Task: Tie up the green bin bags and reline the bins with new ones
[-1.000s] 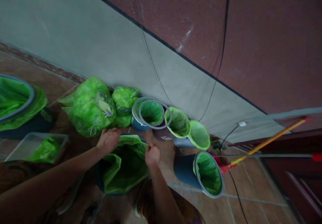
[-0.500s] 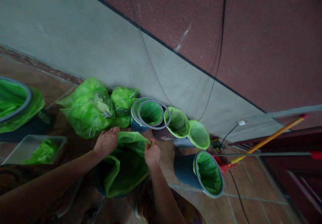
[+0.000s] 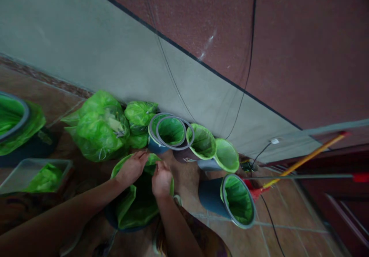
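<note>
Lower centre: left hand (image 3: 133, 169) and right hand (image 3: 162, 180), fingers curled, grasp the green liner (image 3: 126, 206) (dark bin (image 3: 113, 221) around it).

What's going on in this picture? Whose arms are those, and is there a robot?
No robot here! These are a person's own bare hands. The camera sits on their head, looking forward and down, so you see what they see.

The left hand and right hand are at the far edge of a green bag lining a dark bin. Their fingertips are hidden, so how they pinch it is hard to see.

Around them on the tiled floor are more lined bins, stuffed green bags and a clear box with green plastic inside.
</note>
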`<state>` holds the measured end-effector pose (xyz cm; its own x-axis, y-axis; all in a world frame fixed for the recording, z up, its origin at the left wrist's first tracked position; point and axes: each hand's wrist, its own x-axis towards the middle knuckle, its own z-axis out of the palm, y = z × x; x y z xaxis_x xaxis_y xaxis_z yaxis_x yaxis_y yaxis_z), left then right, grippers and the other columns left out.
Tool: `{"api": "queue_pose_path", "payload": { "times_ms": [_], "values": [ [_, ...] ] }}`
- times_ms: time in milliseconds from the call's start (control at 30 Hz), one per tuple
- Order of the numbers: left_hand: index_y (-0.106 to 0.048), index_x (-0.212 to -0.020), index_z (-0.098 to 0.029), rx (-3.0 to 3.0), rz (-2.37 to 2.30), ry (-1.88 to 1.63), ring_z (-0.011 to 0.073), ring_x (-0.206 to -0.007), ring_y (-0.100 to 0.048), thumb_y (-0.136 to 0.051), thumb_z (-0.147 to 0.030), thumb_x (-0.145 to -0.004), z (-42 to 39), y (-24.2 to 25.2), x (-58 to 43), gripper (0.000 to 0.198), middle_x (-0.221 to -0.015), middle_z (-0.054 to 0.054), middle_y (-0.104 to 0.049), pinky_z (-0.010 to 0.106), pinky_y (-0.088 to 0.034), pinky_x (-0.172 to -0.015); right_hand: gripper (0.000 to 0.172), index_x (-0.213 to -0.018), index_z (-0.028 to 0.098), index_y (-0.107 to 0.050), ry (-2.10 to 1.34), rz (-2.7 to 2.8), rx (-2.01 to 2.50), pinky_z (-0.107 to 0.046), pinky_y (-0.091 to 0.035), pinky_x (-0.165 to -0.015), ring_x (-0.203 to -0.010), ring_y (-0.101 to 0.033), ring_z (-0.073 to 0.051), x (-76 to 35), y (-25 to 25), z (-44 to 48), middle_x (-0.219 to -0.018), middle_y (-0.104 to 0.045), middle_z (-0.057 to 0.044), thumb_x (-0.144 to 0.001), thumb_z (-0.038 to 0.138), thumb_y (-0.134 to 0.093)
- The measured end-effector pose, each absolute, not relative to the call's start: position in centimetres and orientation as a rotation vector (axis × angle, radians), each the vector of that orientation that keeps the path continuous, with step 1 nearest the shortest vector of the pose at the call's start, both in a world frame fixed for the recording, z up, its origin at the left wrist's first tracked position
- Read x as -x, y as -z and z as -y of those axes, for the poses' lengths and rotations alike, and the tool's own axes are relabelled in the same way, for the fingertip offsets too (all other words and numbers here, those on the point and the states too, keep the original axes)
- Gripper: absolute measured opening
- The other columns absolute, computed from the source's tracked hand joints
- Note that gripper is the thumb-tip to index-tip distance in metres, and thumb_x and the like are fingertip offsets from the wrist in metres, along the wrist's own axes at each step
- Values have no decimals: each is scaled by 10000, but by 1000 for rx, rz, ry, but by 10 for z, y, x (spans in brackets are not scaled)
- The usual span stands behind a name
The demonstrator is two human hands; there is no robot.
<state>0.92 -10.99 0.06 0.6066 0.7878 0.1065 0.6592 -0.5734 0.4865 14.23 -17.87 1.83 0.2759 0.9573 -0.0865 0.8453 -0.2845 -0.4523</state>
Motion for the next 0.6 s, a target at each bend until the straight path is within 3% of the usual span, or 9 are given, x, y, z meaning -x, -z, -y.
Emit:
{"api": "queue_pose_path", "payload": {
  "times_ms": [200, 433, 600],
  "values": [
    [-681, -1075, -139, -2330, -1303, -195, 218, -1034, -653, -381, -118, -938, 94, 18, -9, 330, -1092, 137, -709, 352, -497, -960, 354, -1149, 170, -674, -452, 1592, 2377, -305, -463, -902, -1049, -641, -214, -151, 8, 158, -1131, -704, -110, -966, 112, -376],
    [-587, -1307, -138, -2386, -1475, -203, 281, -1145, -612, -397, -187, -962, 94, 29, -7, 397, -1258, 163, -664, 382, -489, -952, 296, -1179, 191, -671, -476, 1635, 2418, -316, -457, -915, -1097, -623, -234, -157, 29, 159, -1182, -692, -86, -974, 203, -458],
    [-644, -1192, -173, -2429, -1414, -80, 255, -1092, -640, -426, -209, -955, 91, 34, 1, 323, -1188, 138, -701, 382, -462, -975, 307, -1214, 201, -649, -475, 1670, 2446, -319, -457, -905, -1106, -611, -232, -156, 31, 156, -1176, -691, -88, -959, 199, -478]
  ]
}}
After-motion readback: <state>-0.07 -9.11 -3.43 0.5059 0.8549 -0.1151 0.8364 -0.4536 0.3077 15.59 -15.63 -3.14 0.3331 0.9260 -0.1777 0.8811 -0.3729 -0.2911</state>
